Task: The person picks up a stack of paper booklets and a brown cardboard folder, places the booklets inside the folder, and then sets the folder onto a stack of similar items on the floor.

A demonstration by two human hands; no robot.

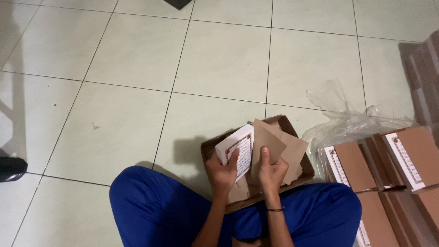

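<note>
I sit cross-legged on a tiled floor in blue trousers. My left hand (222, 170) grips a small white book (238, 147) with a decorated page border, held tilted over an open cardboard box (209, 147) that rests on my lap. My right hand (270, 170), a dark band on its wrist, holds the brown paper cover (270, 138) folded out to the right of the book, thumb pressed on it. More brown paper sheets (297, 151) lie in the box beneath.
At the right stand several brown-wrapped books (354, 164) with white patterned edges, beside crumpled clear plastic (343, 114). Stacked cardboard boxes (427, 77) fill the right edge. A dark shoe (11, 167) sits at the left edge, a dark object (178, 3) at the top.
</note>
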